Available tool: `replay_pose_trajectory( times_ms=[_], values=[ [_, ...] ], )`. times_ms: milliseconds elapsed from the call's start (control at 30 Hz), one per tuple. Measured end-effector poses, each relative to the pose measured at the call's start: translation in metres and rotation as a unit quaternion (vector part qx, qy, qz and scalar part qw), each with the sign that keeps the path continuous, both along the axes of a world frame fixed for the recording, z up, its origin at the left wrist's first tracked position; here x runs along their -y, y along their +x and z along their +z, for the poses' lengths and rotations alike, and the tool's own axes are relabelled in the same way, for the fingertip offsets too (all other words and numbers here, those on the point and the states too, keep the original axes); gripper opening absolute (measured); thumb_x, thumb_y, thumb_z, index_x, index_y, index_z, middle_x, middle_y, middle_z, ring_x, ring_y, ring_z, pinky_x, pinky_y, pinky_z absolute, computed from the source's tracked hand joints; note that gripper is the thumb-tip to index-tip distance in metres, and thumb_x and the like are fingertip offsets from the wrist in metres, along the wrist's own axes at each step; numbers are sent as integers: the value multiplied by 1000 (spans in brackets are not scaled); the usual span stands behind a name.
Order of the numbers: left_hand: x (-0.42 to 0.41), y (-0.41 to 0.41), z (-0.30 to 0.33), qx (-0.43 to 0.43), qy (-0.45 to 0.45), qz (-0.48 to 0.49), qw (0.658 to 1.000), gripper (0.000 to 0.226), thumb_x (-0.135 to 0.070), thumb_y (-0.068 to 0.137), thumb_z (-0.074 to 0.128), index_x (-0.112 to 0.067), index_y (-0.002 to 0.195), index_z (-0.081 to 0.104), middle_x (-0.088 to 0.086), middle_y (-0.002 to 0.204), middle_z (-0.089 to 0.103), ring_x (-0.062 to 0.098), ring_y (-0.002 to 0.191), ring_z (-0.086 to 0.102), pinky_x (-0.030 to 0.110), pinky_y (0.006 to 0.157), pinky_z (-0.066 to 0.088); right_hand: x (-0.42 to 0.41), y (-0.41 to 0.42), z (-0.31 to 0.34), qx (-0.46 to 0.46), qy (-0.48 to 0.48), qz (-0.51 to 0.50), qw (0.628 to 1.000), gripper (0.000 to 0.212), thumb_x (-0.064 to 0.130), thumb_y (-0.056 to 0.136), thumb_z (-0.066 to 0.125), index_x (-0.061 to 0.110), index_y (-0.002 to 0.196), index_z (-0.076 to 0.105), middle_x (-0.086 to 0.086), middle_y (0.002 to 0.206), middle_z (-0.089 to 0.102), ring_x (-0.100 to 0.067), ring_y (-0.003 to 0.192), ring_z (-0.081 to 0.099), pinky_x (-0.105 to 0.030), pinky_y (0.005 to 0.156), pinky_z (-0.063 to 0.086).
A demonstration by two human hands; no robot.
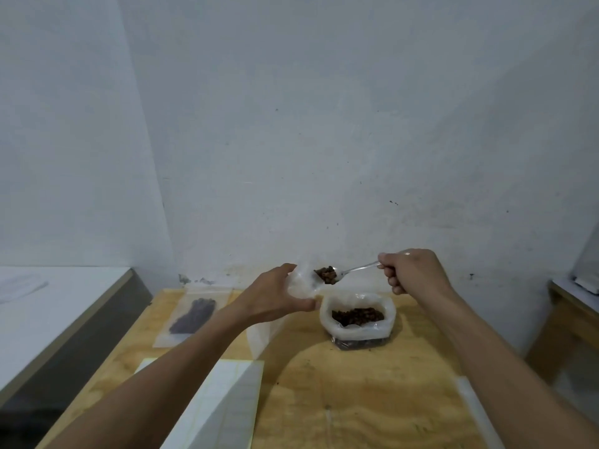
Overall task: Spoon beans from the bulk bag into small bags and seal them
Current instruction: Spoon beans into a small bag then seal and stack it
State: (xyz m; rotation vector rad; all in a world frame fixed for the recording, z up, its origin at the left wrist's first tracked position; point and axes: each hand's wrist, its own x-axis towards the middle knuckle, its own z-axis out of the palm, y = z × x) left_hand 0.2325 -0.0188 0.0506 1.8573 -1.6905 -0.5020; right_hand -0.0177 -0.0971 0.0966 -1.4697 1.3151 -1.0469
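**Spoonful of beans at the mouth of a small bag, above the bulk bag**

A heaped load of dark beans [326, 274] sits in the bowl of my metal spoon [348, 271], held level in the air just above and behind the bulk bag [356, 319]. My right hand [413, 272] grips the spoon's handle end, fingers curled round it, thumb on top. The spoon bowl is right at the opening of a clear small bag [303, 280], which my left hand [278, 298] holds up just left of & above the bulk bag; fingers & thumb are wrapped round the bag's sides, pinching it so the mouth stays spread. Can't tell whether the bowl's tip is inside the mouth or only touching its edge.

The bulk bag stands upright on the plywood table [372, 400], top rolled down, w/ a bed of beans showing inside.

Well left of the bulk bag, a filled small bag [191, 317] lies flat on the table near the wall. Between it & the bulk bag, partly hidden under my left wrist, lies a flat clear pouch [262, 335]. Nearer me & left of the bulk bag, a stack of white sheets [233, 400] rests on the table. A white-topped counter [48, 319] runs further left, beyond the table edge.
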Motion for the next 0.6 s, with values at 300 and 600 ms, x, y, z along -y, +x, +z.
replay_pose_trajectory(
  times_ms=[300,600],
  values=[
    [-10,28,-7,10,14,34,999,80,-58,75,81,-16,136,52,-2,125,62,18,104,60,26,78,50,-22,37,-5,-40,-131,50,989,25,32,94,67,13,79,71,2,67,70,-10,56,60,-28,59,55],
    [-2,23,-6,16,10,35,999,80,-61,76,79,-17,136,50,-6,114,58,14,93,56,18,63,39,-12,-6,1,-168,-185,-55,967,27,31,96,61,12,79,70,-3,71,73,-24,69,68,-41,69,58]
  ],
)
